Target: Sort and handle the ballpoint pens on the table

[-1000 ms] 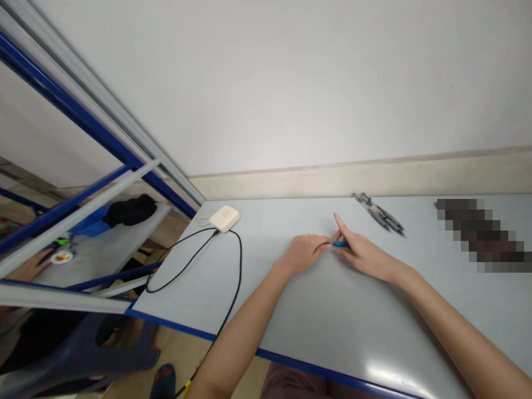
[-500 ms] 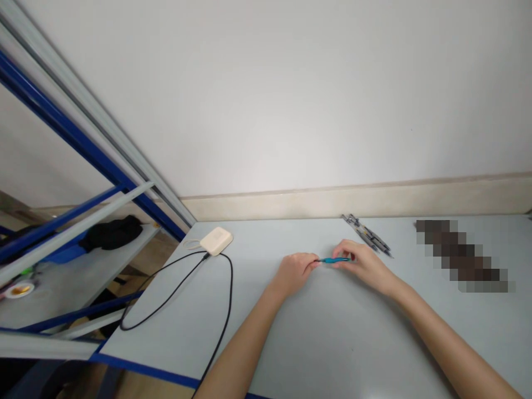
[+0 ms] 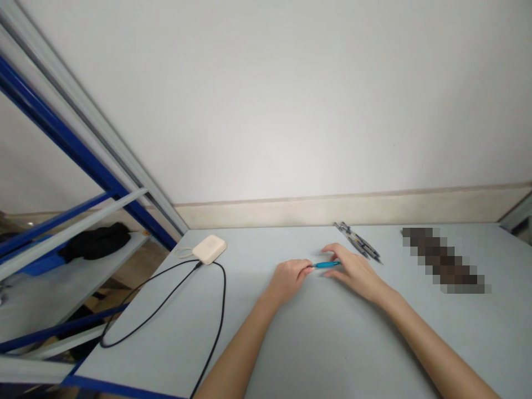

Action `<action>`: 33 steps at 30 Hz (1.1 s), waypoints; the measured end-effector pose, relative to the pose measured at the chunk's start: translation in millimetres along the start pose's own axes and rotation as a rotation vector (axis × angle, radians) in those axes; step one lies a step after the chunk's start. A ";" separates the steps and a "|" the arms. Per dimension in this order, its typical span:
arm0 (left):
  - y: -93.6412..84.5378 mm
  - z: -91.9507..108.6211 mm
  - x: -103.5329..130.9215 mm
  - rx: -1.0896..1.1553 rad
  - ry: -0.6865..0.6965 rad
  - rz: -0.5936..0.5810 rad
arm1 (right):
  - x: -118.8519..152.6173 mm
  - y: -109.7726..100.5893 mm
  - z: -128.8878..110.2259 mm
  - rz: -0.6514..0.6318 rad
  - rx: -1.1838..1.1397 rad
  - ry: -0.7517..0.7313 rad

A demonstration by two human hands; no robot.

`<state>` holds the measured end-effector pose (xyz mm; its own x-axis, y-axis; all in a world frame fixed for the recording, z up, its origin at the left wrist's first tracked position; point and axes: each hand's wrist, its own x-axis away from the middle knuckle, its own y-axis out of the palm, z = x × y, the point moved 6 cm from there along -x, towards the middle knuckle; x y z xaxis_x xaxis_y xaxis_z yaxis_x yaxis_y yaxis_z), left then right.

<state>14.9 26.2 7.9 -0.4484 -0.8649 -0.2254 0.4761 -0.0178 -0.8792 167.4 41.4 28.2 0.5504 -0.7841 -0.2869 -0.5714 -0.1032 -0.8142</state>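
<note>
Left hand (image 3: 288, 279): one, bare; fingers clamped on the left end of the blue pen (image 3: 326, 265), which they hide. Grip at the extreme end, apparently so that the barrel stays exposed and steady.

Right hand (image 3: 355, 271): one, bare; fingers apart, forefinger beyond the blue pen and thumb on its near side. The spread seems to give the barrel room between them; whether the palm touches its right end, cannot tell.

Blue pen: one, lying crosswise between the two hands, roughly level, presumably for equal reach by both. Contact with the surface below: cannot tell.

Grey pens (image 3: 366, 247): several, count unclear; bunched side by side, beyond and right of the blue pen, near the right hand, likely grouped for easy reach.

Pixelated item (image 3: 443, 260): obscured, well right of the blue pen.

Cream device (image 3: 210, 249): one, well left of the blue pen and slightly beyond it, seemingly out of the hands' way; black cable (image 3: 225, 285) attached, looping nearer the person.

Bench (image 3: 316, 332): pale grey, beneath the blue pen and all around it.
</note>
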 end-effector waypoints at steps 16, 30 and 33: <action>-5.5 8.9 -2.3 -0.140 0.013 0.167 | -6.1 9.4 1.5 -0.027 -0.004 0.122; -13.8 7.7 2.5 -0.355 0.022 0.250 | -7.7 17.0 14.8 -0.042 -0.068 0.222; -19.1 4.2 0.5 -0.218 -0.062 0.227 | -7.9 8.0 15.5 0.009 -0.061 0.217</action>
<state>8.8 24.0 26.4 -0.2994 -0.8635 -0.4058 0.3826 0.2810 -0.8802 167.9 56.2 16.1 0.4049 -0.8977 -0.1737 -0.6151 -0.1269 -0.7782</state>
